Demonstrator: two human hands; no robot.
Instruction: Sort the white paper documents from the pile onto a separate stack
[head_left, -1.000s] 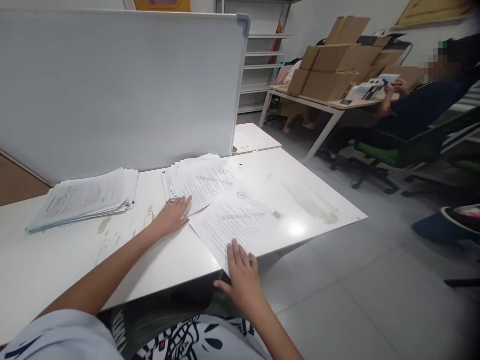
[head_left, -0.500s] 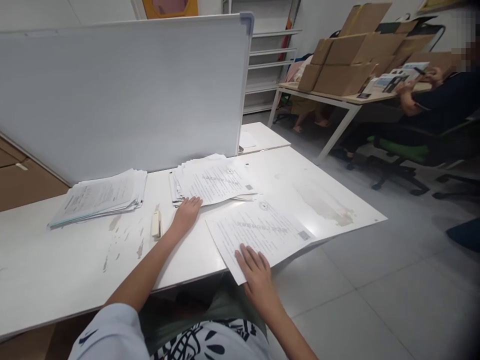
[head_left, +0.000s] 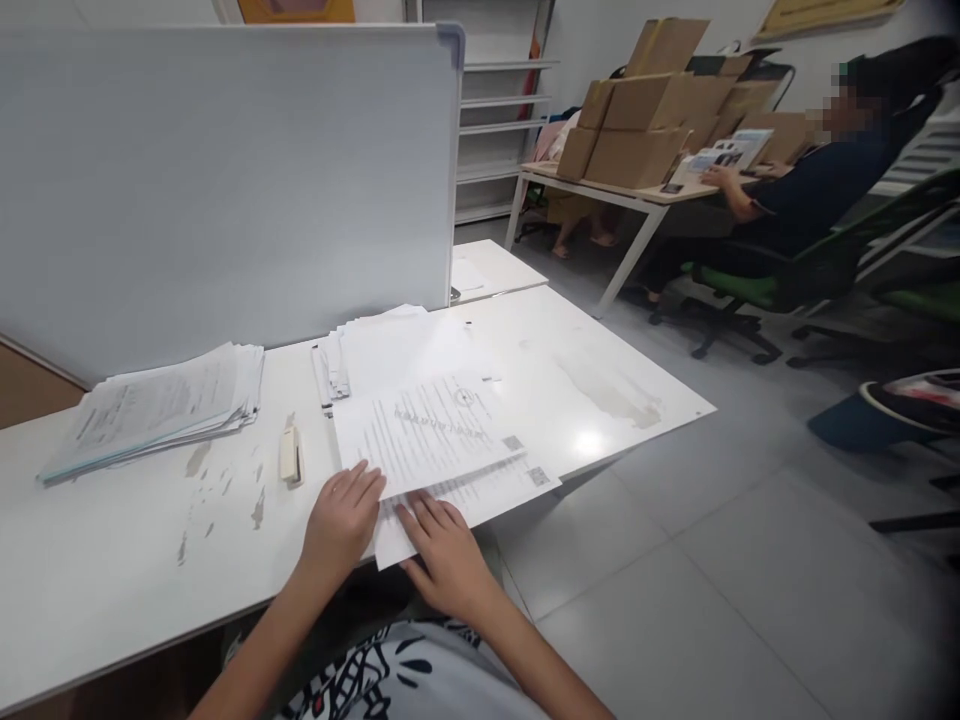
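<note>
My left hand pinches the near left corner of a printed sheet of paper, which bears a round stamp and a small dark square code. Partly covered by it lies a second printed sheet, overhanging the front table edge. My right hand grips that lower sheet by its near edge, fingers on top and thumb underneath. Just beyond is a loose stack of papers, blank on its top face. Left of my left hand sits a cream stapler.
Another paper stack lies at the left of the white table. A whiteboard stands along the back. Across the aisle, a seated person works at a desk with cardboard boxes. A blue bin stands at right.
My left hand has drawn a sheet from the far stack toward me, over the sheet in my right hand. The two hands are now closer together, and the view has turned right.
</note>
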